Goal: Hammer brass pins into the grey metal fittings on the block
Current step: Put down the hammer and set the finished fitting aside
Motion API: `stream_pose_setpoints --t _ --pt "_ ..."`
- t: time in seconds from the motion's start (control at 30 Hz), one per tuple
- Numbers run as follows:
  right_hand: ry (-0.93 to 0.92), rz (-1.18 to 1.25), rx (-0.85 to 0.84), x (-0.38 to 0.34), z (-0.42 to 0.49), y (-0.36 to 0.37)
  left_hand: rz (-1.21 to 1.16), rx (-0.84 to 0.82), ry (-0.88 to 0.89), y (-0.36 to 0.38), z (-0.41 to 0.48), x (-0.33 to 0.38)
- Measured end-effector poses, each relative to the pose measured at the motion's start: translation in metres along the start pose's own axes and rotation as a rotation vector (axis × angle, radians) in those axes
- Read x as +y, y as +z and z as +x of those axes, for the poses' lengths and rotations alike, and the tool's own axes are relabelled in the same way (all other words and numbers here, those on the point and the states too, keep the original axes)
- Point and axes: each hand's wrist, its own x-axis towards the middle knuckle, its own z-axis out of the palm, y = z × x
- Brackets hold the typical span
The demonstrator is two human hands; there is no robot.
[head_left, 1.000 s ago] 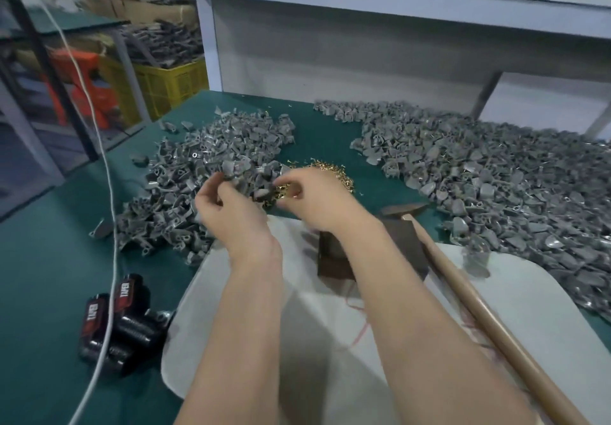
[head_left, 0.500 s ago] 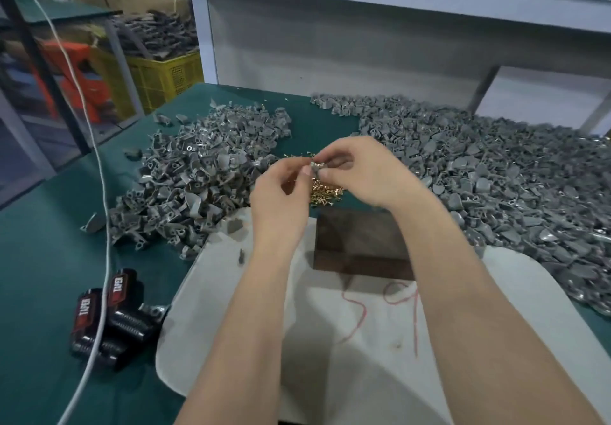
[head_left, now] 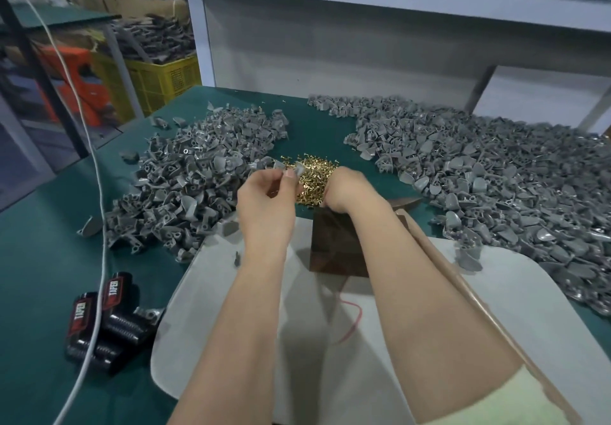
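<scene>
Presently: left hand pinches grey fitting; brass pins at that hand's 2 o'clock, right hand upon them, grasp unclear.

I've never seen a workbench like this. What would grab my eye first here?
Two heaps of grey metal fittings cover the green table: the left heap and the wider right heap. Between them glitters a small pile of brass pins, just beyond the dark block. The left hand pinches one grey fitting beside that pile, and the right hand reaches into it.
</scene>
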Motion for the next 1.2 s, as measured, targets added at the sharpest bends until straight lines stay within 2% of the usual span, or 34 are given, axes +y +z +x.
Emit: stream_pose_setpoints --t 0.33,0.53,0.83,0.9,1.0,1.1,1.2 --pt "0.008 -0.131 -0.051 -0.009 0.004 -0.008 0.123 -0.146 0.073 0.005 -0.008 0.005" --pt "-0.003 -0.066 -0.027 -0.003 -0.001 -0.008 0.264 -0.209 0.133 0.007 -0.011 0.002" --pt "-0.003 -0.124 -0.008 -0.004 -0.001 -0.007 0.324 -0.209 0.138 0.005 -0.011 0.001" --pt "-0.004 -0.018 0.094 0.005 -0.005 -0.011 0.357 -0.246 0.159 0.005 -0.013 0.003" --pt "-0.008 0.415 0.248 0.030 -0.019 -0.024 0.526 -0.347 0.230 0.005 -0.015 0.006" --pt "-0.054 0.861 0.214 0.053 -0.053 -0.035 0.729 -0.439 0.286 0.011 -0.021 0.007" --pt "-0.126 0.951 0.218 0.064 -0.079 -0.032 0.850 -0.458 0.307 0.016 -0.027 0.005"
